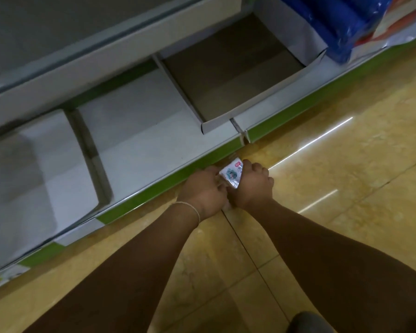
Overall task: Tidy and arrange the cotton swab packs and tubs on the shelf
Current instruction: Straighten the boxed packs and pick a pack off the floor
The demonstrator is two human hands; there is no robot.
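pack [231, 174] half hidden behind right hand [252, 188]

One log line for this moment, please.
hands: left hand and right hand grip small clear plastic labelled pack | place: low, by green shelf edge

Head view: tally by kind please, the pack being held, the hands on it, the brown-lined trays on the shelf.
Held pack: 1
Hands: 2, left hand and right hand, both gripping the pack
Brown-lined tray: 1
Total: 4
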